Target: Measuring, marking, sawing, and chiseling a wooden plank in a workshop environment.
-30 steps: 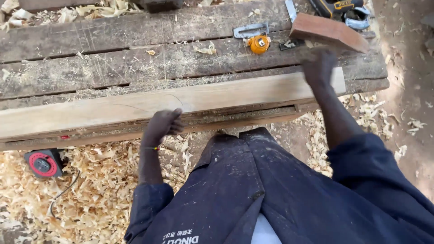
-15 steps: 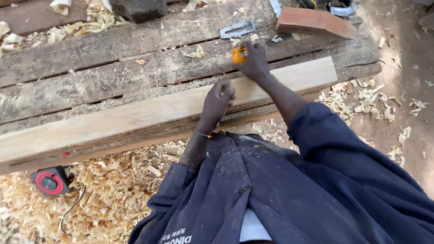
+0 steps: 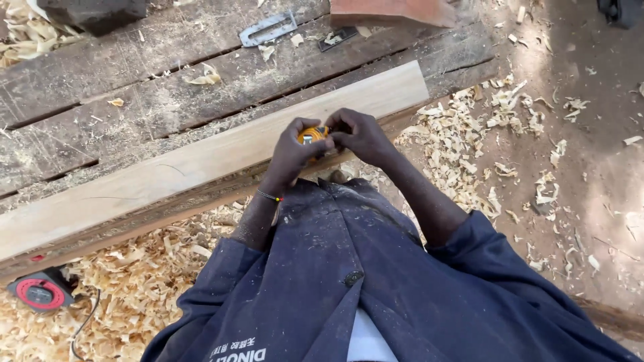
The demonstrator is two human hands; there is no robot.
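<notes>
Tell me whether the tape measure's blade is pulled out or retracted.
Cannot tell. Both hands, left hand and right hand, cup the orange tape measure over the pale plank; no blade shows, but the fingers hide most of it.

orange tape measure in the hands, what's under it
Under the small orange tape measure, held by the left hand and right hand, lies the long pale planed wooden plank on the weathered workbench. The hands cover the patch directly beneath.
</notes>
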